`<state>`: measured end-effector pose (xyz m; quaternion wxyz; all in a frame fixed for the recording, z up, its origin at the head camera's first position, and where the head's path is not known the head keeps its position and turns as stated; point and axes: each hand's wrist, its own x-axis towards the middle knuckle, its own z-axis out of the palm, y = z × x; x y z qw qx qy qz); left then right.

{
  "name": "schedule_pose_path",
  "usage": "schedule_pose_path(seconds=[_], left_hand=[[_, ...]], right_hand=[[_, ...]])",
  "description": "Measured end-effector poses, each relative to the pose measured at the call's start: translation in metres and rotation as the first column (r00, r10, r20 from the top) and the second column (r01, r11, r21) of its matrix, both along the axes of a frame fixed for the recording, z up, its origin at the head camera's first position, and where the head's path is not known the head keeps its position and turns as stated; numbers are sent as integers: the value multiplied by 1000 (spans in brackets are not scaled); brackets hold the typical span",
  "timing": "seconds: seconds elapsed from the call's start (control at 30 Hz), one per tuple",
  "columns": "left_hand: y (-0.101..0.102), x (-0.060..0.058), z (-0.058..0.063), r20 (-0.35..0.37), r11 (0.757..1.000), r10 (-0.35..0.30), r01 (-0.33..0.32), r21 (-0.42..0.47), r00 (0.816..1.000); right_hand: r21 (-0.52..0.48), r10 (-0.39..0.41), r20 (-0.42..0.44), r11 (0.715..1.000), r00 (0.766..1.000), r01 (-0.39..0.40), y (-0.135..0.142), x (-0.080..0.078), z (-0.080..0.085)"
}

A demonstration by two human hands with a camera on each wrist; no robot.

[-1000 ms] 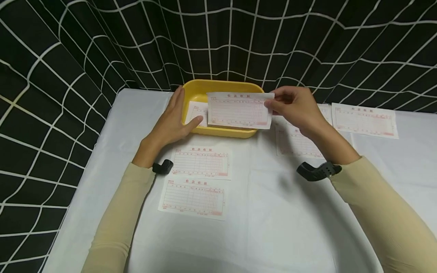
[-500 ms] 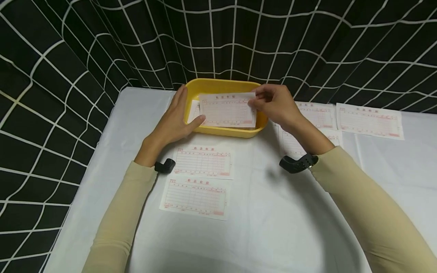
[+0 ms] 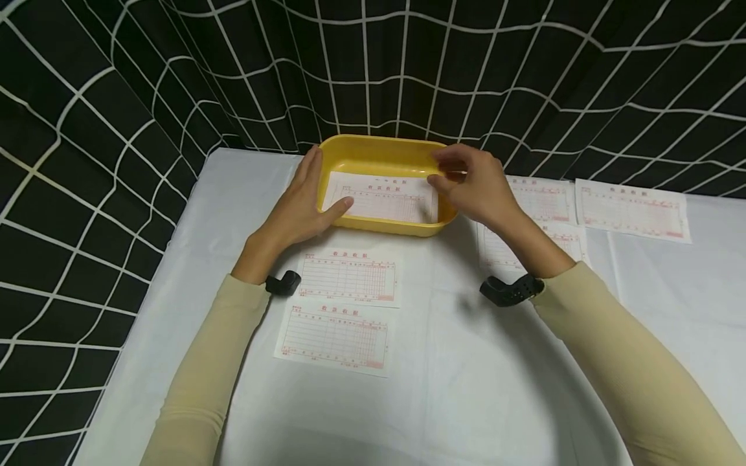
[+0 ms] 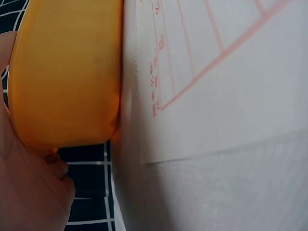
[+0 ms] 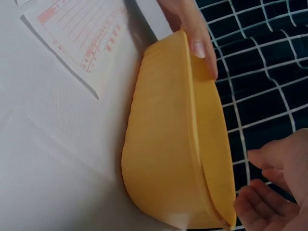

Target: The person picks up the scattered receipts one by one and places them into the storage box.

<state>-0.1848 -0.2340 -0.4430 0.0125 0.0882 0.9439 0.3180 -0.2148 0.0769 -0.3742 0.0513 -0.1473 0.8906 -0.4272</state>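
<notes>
A yellow plastic box (image 3: 387, 229) stands at the back of the table. My left hand (image 3: 294, 206) holds its left end, thumb over the front rim and the other fingers along the outside; in the right wrist view that thumb (image 5: 198, 47) reaches inside. Receipt slips (image 3: 384, 202) with red print lie in the box, overlapping, the top one slightly offset. Over the right rim is my right hand (image 3: 474, 184), its fingers loosely bent with nothing between them. The right wrist view shows that hand (image 5: 284, 180) beside the box's rim, fingertips apart from the slips.
Two receipt slips, an upper one (image 3: 350, 277) and a lower one (image 3: 335, 338), lie in front of the box. Further slips lie to the right, one (image 3: 634, 210) at the far right, another (image 3: 533, 243) partly under my right forearm. A black cloth with white grid lines (image 3: 396, 71) hangs behind.
My right hand carried a receipt slip leftward over the box and let it go; it now lies inside on the other slips. The left hand stays on the box's left end.
</notes>
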Motion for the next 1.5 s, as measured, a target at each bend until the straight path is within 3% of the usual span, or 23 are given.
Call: schedule_pose_path(seconds=[0.23, 0.87, 1.13, 1.37, 1.5], left_hand=[[0, 1, 0, -1, 1000, 1, -1, 0, 1000], [1, 3, -1, -4, 1000, 2, -2, -6, 1000], [0, 2, -1, -5, 1000, 1, -1, -15, 1000], [0, 1, 0, 2, 1000, 3, -3, -23, 1000], [1, 0, 1, 0, 1000, -5, 5, -20, 1000]], right_hand=[[-9, -2, -137, 1000, 991, 1, 9, 17, 2], [-90, 15, -320, 995, 947, -46, 2, 84, -18], [-137, 70, -305, 984, 950, -117, -11, 110, -37], [-76, 160, -196, 981, 967, -178, -26, 123, -58], [-22, 172, -160, 984, 972, -177, -31, 127, -66]])
